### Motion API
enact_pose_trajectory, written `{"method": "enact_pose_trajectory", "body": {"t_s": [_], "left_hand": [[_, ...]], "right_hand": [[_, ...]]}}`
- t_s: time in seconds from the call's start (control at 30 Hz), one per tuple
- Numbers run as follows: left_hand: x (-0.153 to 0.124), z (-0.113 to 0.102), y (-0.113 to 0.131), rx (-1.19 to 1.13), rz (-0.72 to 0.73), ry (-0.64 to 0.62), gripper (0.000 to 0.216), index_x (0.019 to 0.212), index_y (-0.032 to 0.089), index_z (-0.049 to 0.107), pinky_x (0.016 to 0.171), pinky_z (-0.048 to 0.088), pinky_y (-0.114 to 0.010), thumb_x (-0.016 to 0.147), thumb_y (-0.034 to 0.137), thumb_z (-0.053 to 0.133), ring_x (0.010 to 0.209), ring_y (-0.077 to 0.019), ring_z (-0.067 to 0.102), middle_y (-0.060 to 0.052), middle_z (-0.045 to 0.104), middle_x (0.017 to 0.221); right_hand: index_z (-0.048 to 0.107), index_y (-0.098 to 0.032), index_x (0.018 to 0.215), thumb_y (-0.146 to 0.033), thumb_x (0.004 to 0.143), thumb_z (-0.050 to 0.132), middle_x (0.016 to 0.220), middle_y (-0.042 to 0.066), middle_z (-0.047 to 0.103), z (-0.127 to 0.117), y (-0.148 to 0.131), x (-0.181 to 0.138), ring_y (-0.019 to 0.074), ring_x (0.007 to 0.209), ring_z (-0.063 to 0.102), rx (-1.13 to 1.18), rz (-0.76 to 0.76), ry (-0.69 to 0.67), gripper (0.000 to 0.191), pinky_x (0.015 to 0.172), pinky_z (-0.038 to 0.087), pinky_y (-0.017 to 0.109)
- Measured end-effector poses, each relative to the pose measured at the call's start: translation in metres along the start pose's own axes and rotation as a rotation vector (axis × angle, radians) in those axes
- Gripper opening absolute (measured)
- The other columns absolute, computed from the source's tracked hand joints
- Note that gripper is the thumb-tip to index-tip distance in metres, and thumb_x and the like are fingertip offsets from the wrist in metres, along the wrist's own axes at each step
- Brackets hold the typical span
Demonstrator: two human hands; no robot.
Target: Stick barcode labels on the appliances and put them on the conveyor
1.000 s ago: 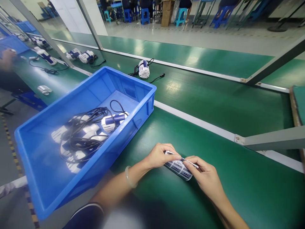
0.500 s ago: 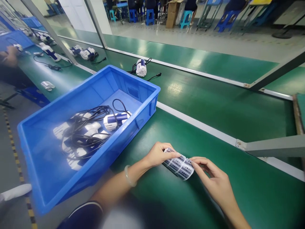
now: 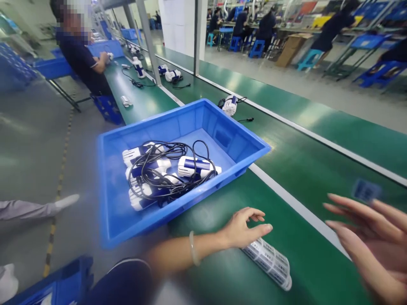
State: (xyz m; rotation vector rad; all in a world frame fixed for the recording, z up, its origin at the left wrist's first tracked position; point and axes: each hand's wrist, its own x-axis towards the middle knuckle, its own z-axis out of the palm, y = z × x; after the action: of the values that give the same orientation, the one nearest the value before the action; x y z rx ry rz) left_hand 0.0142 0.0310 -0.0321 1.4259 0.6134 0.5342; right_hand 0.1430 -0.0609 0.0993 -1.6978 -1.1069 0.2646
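Note:
A curled sheet of printed labels [image 3: 269, 260] lies on the green bench top, silvery with rows of dark print. My left hand [image 3: 246, 226] is over its upper left end, fingers apart and thumb stretched out; it does not grip the sheet. My right hand [image 3: 372, 241] is at the far right, blurred and raised, with its fingers spread. A small dark printed label [image 3: 367, 190] is at one of its fingertips, seemingly stuck there. Left of my hands, a blue plastic bin [image 3: 182, 113] holds several white-and-blue motor-like units [image 3: 193, 166] with tangled black cables [image 3: 159, 169].
Beyond the bin, another corded unit [image 3: 230, 106] sits on the green bench [image 3: 318, 169]. More units stand farther along at the left, near a co-worker [image 3: 82, 63]. A metal post [image 3: 148, 42] rises from the bench. Another person's leg [image 3: 38, 207] extends in from the left.
My right hand has left the label sheet and moved up and right with a single label. My left hand has loosened from the sheet, which now lies on the bench. The view has turned left.

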Motion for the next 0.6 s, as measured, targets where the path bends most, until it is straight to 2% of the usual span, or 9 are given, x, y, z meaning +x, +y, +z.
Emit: {"method": "enact_pose_trajectory", "body": {"t_s": [0.1,0.17,0.23,0.3,0.4,0.5,0.6], "left_hand": [[0.003,0.000,0.000,-0.043,-0.040,0.048,0.038,0.103,0.016,0.066,0.084,0.045,-0.032,0.076,0.043,0.064,0.093,-0.0186,0.061,-0.007,0.069,0.099],[0.006,0.000,0.000,-0.063,-0.063,0.055,0.035,0.101,0.016,0.067,0.083,0.045,-0.031,0.076,0.040,0.064,0.092,-0.0187,0.062,-0.006,0.069,0.097],[0.007,0.000,0.001,-0.080,-0.085,0.057,0.034,0.100,0.015,0.068,0.082,0.046,-0.031,0.075,0.038,0.064,0.092,-0.0191,0.063,-0.007,0.070,0.097],[0.007,0.000,0.002,-0.099,-0.109,0.061,0.034,0.099,0.015,0.069,0.081,0.047,-0.031,0.075,0.038,0.064,0.090,-0.0197,0.063,-0.008,0.071,0.097],[0.006,-0.001,0.007,-0.137,-0.144,0.064,0.034,0.098,0.015,0.070,0.081,0.047,-0.032,0.075,0.039,0.062,0.090,-0.0203,0.064,-0.008,0.071,0.097],[0.005,-0.002,0.011,-0.174,-0.179,0.060,0.034,0.098,0.015,0.071,0.082,0.048,-0.033,0.075,0.038,0.061,0.091,-0.0209,0.064,-0.008,0.071,0.098],[0.005,-0.001,0.010,-0.226,-0.217,0.048,0.034,0.097,0.015,0.071,0.080,0.049,-0.034,0.074,0.038,0.060,0.088,-0.0216,0.064,-0.009,0.072,0.095]], "right_hand": [[0.034,-0.036,0.141,-0.048,0.080,0.065,0.111,0.009,0.063,0.041,-0.027,0.062,0.0293,0.100,0.061,-0.052,-0.220,-0.307,0.069,0.085,0.050,0.050],[0.026,-0.027,0.146,-0.051,0.084,0.058,0.107,0.009,0.065,0.080,-0.034,0.101,0.0274,0.092,0.063,-0.146,-0.298,-0.493,0.074,0.080,0.052,0.045],[0.017,-0.020,0.149,-0.043,0.084,0.057,0.106,0.009,0.065,0.125,-0.033,0.134,0.0269,0.092,0.063,-0.254,-0.308,-0.647,0.080,0.078,0.052,0.041],[0.013,-0.015,0.150,-0.033,0.083,0.058,0.103,0.009,0.067,0.169,-0.026,0.160,0.0278,0.093,0.063,-0.367,-0.234,-0.735,0.083,0.081,0.049,0.040],[0.021,-0.006,0.148,-0.020,0.079,0.059,0.090,0.011,0.069,0.219,-0.015,0.182,0.0278,0.081,0.065,-0.405,-0.141,-0.791,0.080,0.073,0.050,0.037],[0.022,0.001,0.145,-0.017,0.078,0.057,0.080,0.010,0.069,0.242,-0.009,0.189,0.0248,0.074,0.065,-0.348,-0.090,-0.843,0.078,0.067,0.049,0.033],[0.021,0.002,0.144,-0.023,0.083,0.051,0.071,0.005,0.065,0.239,-0.013,0.185,0.0214,0.070,0.063,-0.244,-0.073,-0.865,0.072,0.067,0.049,0.031]]}}
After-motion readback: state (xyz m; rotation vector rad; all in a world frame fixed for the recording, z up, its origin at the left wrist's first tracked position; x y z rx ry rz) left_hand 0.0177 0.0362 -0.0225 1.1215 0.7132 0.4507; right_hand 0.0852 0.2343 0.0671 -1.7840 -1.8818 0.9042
